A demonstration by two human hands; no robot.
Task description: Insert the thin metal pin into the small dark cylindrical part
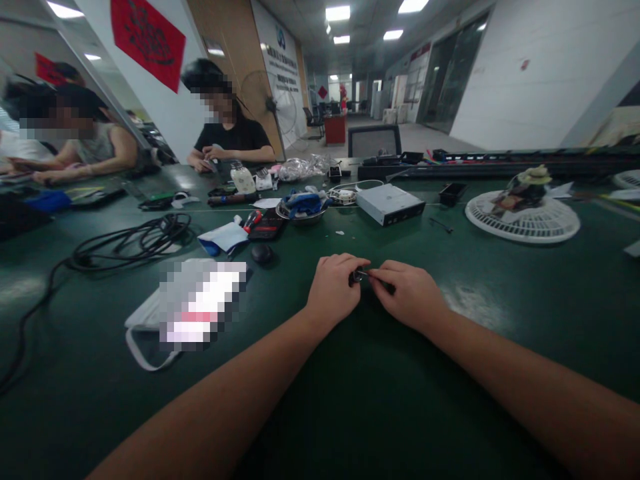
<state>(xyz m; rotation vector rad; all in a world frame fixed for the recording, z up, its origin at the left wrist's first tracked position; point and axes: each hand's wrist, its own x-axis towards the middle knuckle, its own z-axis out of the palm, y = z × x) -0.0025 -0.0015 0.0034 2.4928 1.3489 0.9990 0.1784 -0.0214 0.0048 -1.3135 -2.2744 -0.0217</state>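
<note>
Two bare hands meet above a dark green table, working on a small dark part (357, 275) held up between them. The left hand (334, 291) curls around the part, its fingers closed over the top and side, the back of the hand toward the camera. The right hand (411, 293) pinches a thin, light-colored shaft (365, 273) between thumb and forefinger, the far end of it reaching the dark part; its other fingers are folded in. The part is too small to identify. Both forearms reach in low over the tabletop (540, 313). Beyond the hands sit a silver box-shaped drive (391, 203) and a metal bowl (303, 212) holding blue material (306, 201); a black computer mouse (262, 253) lies to their left, and a round white grille (523, 217) off to the right. Across the table, a person in a black top (233, 137) sits with hands together.
</note>
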